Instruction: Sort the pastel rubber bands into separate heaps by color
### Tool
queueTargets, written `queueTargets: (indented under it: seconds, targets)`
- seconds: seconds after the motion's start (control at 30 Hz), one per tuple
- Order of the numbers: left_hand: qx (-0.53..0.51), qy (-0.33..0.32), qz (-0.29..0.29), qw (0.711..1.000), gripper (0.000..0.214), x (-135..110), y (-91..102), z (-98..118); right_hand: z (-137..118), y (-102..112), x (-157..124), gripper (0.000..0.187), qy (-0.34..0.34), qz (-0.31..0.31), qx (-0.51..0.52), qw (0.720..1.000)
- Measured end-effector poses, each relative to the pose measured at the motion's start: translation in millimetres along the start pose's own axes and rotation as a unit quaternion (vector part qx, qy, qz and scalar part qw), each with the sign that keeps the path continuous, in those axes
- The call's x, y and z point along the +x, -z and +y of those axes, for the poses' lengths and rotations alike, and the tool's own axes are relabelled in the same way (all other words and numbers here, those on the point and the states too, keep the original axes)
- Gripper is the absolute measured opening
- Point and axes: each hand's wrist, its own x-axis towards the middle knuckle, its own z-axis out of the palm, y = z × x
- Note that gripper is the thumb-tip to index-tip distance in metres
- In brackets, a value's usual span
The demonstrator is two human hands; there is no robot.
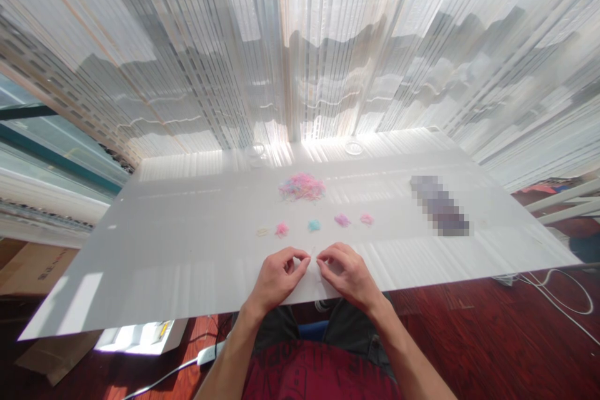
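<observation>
Over the near edge of the white table, my left hand (279, 272) is closed in a pinch, thumb against forefinger. My right hand (349, 272) mirrors it a short gap away. A faint thin strand seems to show by the fingertips, too small to make out. Just beyond my hands lie small heaps of thin, band-like strands: a pink heap (282, 229), a turquoise heap (314, 225), a purple heap (342, 220) and a light pink heap (366, 219). Pale yellowish strands (262, 232) lie at the left end. Farther back sits a larger mixed-colour pile (302, 187).
The white table (187, 250) reaches to a pale striped curtain (328, 87). A clear round object (354, 147) stands at its back edge. A pixelated dark object (439, 206) lies on the right. Below are a power strip (210, 354) and a cardboard box (37, 265).
</observation>
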Motion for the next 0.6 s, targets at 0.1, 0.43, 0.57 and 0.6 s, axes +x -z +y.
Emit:
queueTargets:
  seconds: [0.1,0.43,0.57,0.6]
  targets:
    - [-0.007,-0.005,0.006,1.0,0.02,-0.2,0.4,-0.1,-0.4,0.4,0.5,0.006,0.002,0.003,-0.001,1.0]
    - [-0.008,-0.026,0.001,1.0,0.021,-1.2,1.3,-1.9,-0.7,-1.1,1.0,0.011,0.008,0.011,-0.003,1.0]
    - [-0.012,-0.037,0.005,0.999,0.019,-2.7,-0.3,-2.3,-0.3,-0.8,1.5,0.011,0.006,0.01,0.001,1.0]
    - [-0.014,-0.04,0.01,0.999,0.019,-3.4,-0.9,-2.1,-0.3,-0.6,1.5,0.011,0.005,0.01,0.002,1.0]
